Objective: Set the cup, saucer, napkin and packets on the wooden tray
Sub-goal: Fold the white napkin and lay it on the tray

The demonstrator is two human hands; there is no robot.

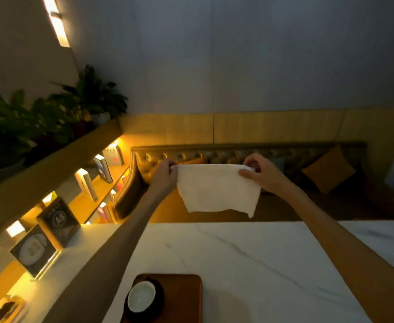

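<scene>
A white napkin (217,188) hangs spread out in the air above the far edge of the table. My left hand (165,174) pinches its upper left corner and my right hand (262,172) pinches its upper right corner. Near the bottom of the view a wooden tray (184,297) lies on the white marble table (261,264). A cup (142,297), white inside and dark outside, stands on a dark saucer (159,299) at the tray's left end. I see no packets.
Beyond the table stands a tufted sofa (214,155) with orange cushions (328,170). Framed signs (58,220) and lit shelves with books line the left side. A small dish (5,310) sits at the bottom left. Plants (51,117) stand above the shelves.
</scene>
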